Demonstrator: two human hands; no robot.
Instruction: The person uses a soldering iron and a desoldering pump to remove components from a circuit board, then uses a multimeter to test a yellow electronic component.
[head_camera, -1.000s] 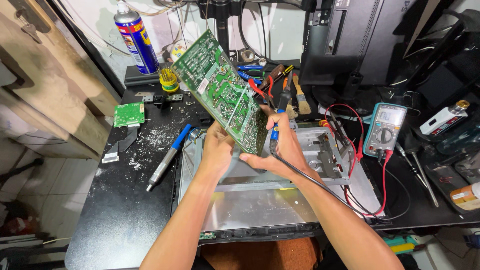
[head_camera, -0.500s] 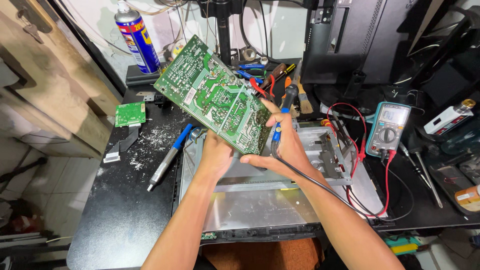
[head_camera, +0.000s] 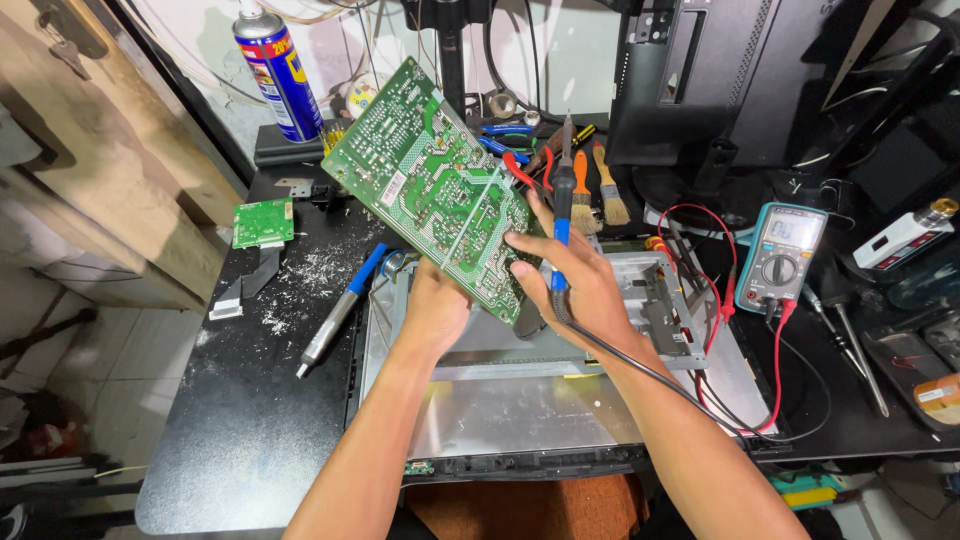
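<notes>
While both hands grip it, large green printed circuit board (head_camera: 430, 190) sits tilted above silver metal monitor chassis (head_camera: 520, 400).
L hand (head_camera: 435, 310) pinches board's lower edge; R hand (head_camera: 575, 285) clamps blue-black soldering iron (head_camera: 562, 215) w/ fingertips touching board.

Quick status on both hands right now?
Left hand: closed on the green circuit board, lower edge.
Right hand: holding the soldering iron upright, fingers touching the board.

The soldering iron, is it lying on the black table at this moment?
No, the soldering iron is held upright in the right hand, beside the green circuit board that both hands hold above the table.
</notes>
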